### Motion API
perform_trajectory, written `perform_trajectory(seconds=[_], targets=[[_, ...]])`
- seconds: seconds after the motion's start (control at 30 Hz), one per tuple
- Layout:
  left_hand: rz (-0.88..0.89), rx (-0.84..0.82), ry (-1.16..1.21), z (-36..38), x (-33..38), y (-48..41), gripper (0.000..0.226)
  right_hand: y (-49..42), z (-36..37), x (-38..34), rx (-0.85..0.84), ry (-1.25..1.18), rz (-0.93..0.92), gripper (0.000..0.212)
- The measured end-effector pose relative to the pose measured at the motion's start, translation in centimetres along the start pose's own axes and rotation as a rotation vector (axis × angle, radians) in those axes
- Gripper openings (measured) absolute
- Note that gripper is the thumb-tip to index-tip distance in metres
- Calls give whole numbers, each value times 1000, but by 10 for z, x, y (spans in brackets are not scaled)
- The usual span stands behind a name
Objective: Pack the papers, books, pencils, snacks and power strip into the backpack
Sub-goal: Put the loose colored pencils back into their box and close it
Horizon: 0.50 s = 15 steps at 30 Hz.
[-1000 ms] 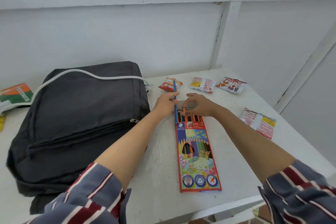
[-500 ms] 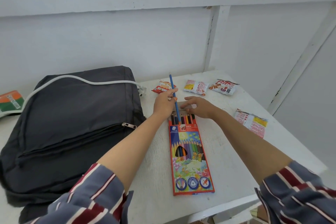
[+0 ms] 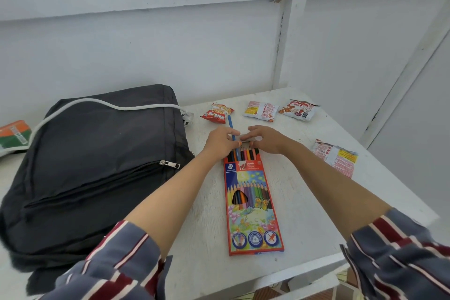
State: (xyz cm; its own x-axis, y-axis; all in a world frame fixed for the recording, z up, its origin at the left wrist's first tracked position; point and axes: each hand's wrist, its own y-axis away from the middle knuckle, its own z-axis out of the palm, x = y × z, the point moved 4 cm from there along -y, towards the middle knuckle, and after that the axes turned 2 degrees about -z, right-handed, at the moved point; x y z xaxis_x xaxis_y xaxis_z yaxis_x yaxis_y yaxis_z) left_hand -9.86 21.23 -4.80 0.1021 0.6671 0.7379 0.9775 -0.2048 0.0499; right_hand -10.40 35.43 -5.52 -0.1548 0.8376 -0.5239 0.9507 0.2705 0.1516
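Pinching a blue pencil between thumb and curled fingers, the left hand holds it at the open far end of the pencil box. The pencil's lower part is hidden behind the fingers and its upper part sticks out beyond the knuckles toward the wall. Just beside it, the right hand lies with bent fingers across the box's grey flap; whether its thumb pinches the flap from below cannot be told. Just nearer than the two hands, a row of coloured pencil ends shows in the box mouth, and the box runs from the hands back toward the person, flat on the white counter. Beyond the left hand, near the pencil's far end, lies a red snack packet. Beyond the right hand are a white snack packet and a red-and-white snack packet, and out to the right of the right forearm lies a fourth snack packet. To the left of the left hand the dark backpack lies flat, its zipper pull near the left forearm. A white cord lies over the backpack's far part and ends in a plug beyond and left of the left hand. Well to the left, at the frame edge, an orange-and-green pack shows.
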Motion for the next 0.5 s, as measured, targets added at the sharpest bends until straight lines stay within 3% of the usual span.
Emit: perform_trajectory(seconds=[0.13, 0.3, 0.5], targets=[[-3, -109, -36, 2, -3, 1, 32, 2, 0, -2, -1, 7, 10, 40], [-61, 32, 68, -4, -7, -4, 34, 5, -1, -5, 5, 5, 20, 39], [-84, 23, -36, 1, -3, -11, 41, 8, 1, -7, -11, 32, 21, 39]])
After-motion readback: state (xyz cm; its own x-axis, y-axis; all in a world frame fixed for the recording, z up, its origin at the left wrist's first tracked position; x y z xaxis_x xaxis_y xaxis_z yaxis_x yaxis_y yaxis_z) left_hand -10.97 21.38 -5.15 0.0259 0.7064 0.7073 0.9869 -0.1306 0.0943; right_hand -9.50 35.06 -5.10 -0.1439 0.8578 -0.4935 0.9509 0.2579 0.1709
